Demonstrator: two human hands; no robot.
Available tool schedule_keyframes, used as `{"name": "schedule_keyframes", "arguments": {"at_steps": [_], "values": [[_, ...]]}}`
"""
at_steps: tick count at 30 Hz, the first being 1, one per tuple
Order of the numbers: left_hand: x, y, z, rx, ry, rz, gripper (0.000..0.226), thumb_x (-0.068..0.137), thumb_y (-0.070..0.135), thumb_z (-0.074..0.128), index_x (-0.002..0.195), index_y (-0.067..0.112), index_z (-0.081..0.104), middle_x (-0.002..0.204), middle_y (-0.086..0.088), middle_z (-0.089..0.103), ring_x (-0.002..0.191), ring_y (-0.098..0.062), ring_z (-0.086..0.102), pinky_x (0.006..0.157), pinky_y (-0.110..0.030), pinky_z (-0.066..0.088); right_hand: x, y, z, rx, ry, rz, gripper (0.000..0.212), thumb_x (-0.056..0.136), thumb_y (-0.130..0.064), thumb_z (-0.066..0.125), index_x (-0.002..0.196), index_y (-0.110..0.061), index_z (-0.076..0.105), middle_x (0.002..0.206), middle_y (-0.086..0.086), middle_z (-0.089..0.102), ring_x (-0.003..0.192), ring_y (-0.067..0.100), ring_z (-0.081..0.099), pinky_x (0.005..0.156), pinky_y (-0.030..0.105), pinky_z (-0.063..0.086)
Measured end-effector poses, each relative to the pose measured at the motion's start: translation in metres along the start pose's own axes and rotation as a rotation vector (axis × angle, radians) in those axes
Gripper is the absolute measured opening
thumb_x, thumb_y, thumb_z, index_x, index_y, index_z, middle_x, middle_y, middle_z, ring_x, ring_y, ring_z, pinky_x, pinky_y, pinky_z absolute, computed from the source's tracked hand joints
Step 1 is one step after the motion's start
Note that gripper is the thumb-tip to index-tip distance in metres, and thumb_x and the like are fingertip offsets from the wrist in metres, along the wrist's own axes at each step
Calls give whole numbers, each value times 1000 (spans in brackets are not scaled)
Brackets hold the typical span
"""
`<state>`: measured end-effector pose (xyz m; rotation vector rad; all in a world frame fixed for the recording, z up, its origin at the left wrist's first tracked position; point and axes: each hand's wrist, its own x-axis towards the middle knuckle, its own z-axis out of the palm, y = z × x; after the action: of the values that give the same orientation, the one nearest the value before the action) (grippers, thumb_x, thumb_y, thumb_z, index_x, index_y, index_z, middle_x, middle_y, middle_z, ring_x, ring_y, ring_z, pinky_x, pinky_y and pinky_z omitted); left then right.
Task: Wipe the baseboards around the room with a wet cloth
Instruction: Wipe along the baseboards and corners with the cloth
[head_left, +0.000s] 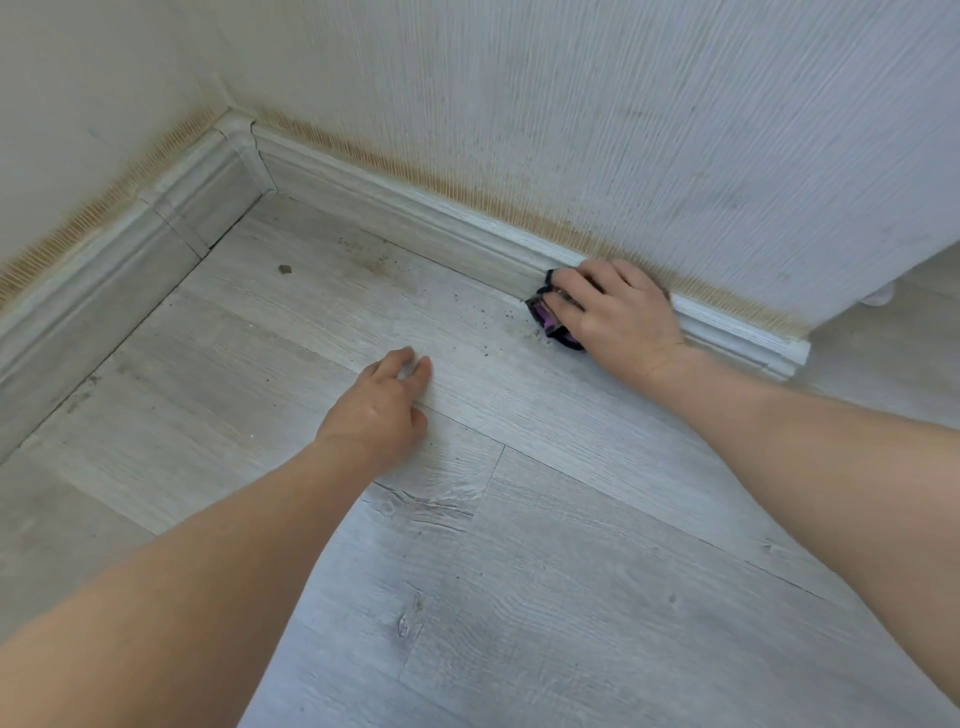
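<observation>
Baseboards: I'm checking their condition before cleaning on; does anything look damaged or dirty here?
Yes. The corner piece looks cracked at its top, and dark crumbs lie scattered on the floor beside the cloth.

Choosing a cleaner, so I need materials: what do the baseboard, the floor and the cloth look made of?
Baseboard: matte grey, printed wood grain, moulded profile; likely plastic or laminated. Floor: matte grey planks with seams and printed knots; probably laminate or vinyl. Cloth: soft, bunched dark-and-purple fabric under the right hand; fibre unclear.

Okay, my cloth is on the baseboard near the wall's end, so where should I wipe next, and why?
Probably slide the right hand and cloth left along the baseboard toward the corner. That stretch looks greyer, and dark crumbs lie on the floor just left of the cloth.
</observation>
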<state>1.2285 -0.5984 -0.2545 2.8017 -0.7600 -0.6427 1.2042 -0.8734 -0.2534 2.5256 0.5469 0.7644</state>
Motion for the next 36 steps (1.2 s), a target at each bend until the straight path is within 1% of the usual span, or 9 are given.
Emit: {"name": "schedule_keyframes", "arguments": {"at_steps": [4, 8, 12, 15, 19, 22, 25, 32, 36], "values": [[0, 5, -2, 12, 0, -33, 60, 92, 17, 43, 148, 22, 22, 154, 3, 14, 137, -19, 20, 102, -34, 38, 19, -3, 1, 37, -81, -58, 22, 83, -8, 54, 92, -16, 73, 104, 0, 64, 91, 23, 61, 80, 32, 47], [-1, 28, -2, 10, 60, 50, 57, 91, 14, 42, 146, 22, 26, 149, 4, 21, 135, -17, 22, 90, -35, 42, -24, 13, -8, 13, -47, -55, 25, 90, -5, 50, 98, -15, 71, 106, 2, 64, 91, 24, 60, 82, 33, 42], [-3, 59, 14, -14, 37, 156, 60, 92, 16, 43, 148, 21, 21, 152, 2, 17, 139, -16, 16, 102, -31, 33, -71, 31, -21, -26, -24, -45, 26, 94, -5, 47, 102, -15, 69, 108, 3, 65, 91, 23, 59, 83, 33, 40], [-3, 69, 26, 1, -28, 160, 60, 94, 17, 40, 149, 21, 17, 154, 1, 10, 141, -18, 8, 114, -40, 23, -65, 26, -23, -39, -51, 13, 29, 93, -5, 45, 98, -15, 71, 105, 2, 65, 90, 24, 61, 82, 33, 39], [-1, 66, 30, 26, -32, 167, 59, 95, 19, 40, 149, 20, 17, 153, 0, 10, 140, -20, 8, 113, -44, 25, -22, 7, -14, -28, -115, -10, 21, 82, -9, 57, 93, -16, 73, 106, -1, 63, 94, 23, 59, 84, 33, 41], [-2, 67, 28, 35, -45, 172, 59, 95, 20, 40, 149, 20, 18, 153, 0, 11, 139, -21, 10, 112, -44, 27, -13, 4, -10, 0, -157, -38, 28, 86, -8, 47, 96, -16, 72, 108, 0, 62, 96, 24, 58, 85, 33, 44], [-2, 67, 28, 34, -45, 172, 59, 94, 20, 40, 149, 20, 18, 153, 0, 11, 139, -20, 10, 112, -44, 26, -31, 12, -17, 28, -138, -26, 35, 89, -5, 40, 98, -15, 72, 108, 1, 64, 94, 24, 60, 85, 34, 45], [-2, 69, 24, 17, -70, 149, 58, 94, 19, 40, 149, 21, 20, 152, 2, 11, 138, -19, 12, 112, -43, 27, -86, 30, -38, -6, -184, 10, 34, 89, -4, 42, 95, -14, 73, 106, 1, 64, 92, 24, 61, 87, 33, 41], [0, 69, 22, 8, -75, 146, 59, 94, 18, 43, 148, 21, 21, 152, 2, 12, 138, -19, 14, 112, -43, 27, -62, 18, -34, -36, -265, 29, 17, 80, -10, 59, 84, -18, 74, 100, -4, 62, 90, 22, 58, 85, 31, 40]]}}
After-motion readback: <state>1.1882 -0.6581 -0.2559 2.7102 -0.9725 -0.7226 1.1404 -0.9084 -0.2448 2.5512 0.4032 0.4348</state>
